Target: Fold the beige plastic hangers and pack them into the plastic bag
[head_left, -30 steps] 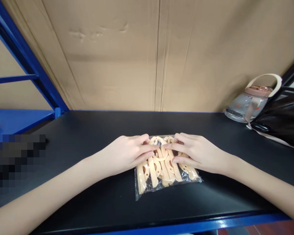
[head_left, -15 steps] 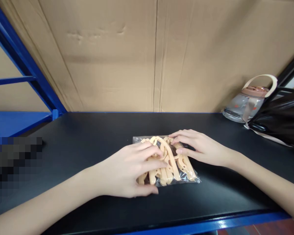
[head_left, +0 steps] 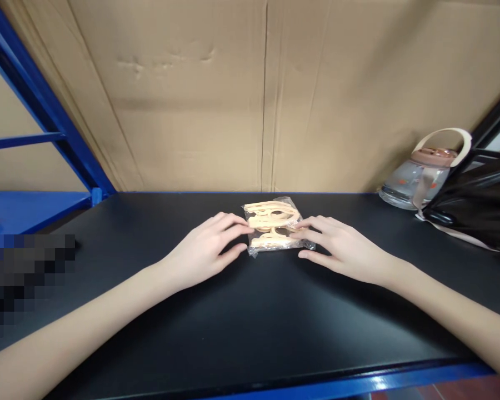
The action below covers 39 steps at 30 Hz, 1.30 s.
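A clear plastic bag of cream-coloured folding clothes hangers lies flat on the black tabletop, just beyond my hands. At the bag's left edge are the fingertips of my left hand; its fingers are stretched out and the thumb is held apart, below them. My right hand has its fingers spread over the bag's right edge, fingertips on the plastic, with the thumb off to the near side. Neither hand is closed around the bag.
Cardboard panels stand behind the black table. At the back right are a clear water bottle with a handle and a black bag. A blue metal shelf frame rises at left.
The bag of hangers has turned and now lies farther back on the table. My left hand has drawn back from on top of it to its left edge; my right hand has barely moved.
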### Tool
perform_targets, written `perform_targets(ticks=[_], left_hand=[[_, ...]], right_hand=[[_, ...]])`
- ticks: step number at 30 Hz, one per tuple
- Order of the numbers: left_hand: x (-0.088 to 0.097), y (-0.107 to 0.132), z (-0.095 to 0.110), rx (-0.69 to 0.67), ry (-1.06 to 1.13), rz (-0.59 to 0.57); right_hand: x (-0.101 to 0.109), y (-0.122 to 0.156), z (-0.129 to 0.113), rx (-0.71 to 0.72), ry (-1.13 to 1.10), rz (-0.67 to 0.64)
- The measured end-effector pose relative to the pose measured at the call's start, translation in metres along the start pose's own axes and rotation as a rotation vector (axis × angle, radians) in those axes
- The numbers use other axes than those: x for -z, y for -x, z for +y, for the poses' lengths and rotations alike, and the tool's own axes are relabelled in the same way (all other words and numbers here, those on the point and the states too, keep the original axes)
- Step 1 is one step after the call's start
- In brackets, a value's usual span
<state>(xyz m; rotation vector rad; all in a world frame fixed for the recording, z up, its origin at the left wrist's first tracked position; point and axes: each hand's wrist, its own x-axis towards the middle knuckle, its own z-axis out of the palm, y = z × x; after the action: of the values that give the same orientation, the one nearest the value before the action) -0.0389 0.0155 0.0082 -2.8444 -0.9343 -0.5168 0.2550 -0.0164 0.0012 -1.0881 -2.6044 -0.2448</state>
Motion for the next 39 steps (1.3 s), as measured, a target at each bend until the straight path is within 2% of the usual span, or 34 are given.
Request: perform_targets(ticks=[3,5,10,14,17,21,23,27,33,39], left_hand=[[-0.002,0.0,0.01,-0.128,0.025,-0.1],[-0.006,-0.001,0.011,-0.141,0.006,-0.145],[-0.019,-0.006,0.004,0.01,-0.058,-0.149],[-0.028,-0.009,-0.003,0.165,0.005,-0.172],[-0.03,-0.007,-0.004,0.252,0.029,-0.164],[-0.022,-0.002,0.007,0.136,0.053,-0.198],[-0.018,0.002,0.015,0.082,0.082,-0.278],[-0.011,0.005,0.023,0.082,0.08,-0.387],[-0.006,0.007,0.02,0.082,0.043,-0.431],[-0.006,0.008,0.02,0.071,0.031,-0.416]], right_hand=[[-0.003,0.0,0.0,-0.003,-0.006,-0.007],[-0.006,-0.002,0.001,-0.006,-0.004,-0.009],[-0.017,-0.01,0.008,-0.038,0.009,-0.068],[-0.031,-0.014,0.02,-0.079,-0.005,-0.13],[-0.037,-0.015,0.024,-0.094,0.005,-0.096],[-0.028,-0.012,0.006,-0.072,-0.014,-0.061],[-0.017,-0.007,-0.009,-0.082,-0.106,-0.151],[-0.001,0.004,-0.031,-0.116,-0.309,-0.383],[-0.003,0.004,-0.025,-0.105,-0.344,-0.388],[-0.004,0.003,-0.025,-0.099,-0.312,-0.383]])
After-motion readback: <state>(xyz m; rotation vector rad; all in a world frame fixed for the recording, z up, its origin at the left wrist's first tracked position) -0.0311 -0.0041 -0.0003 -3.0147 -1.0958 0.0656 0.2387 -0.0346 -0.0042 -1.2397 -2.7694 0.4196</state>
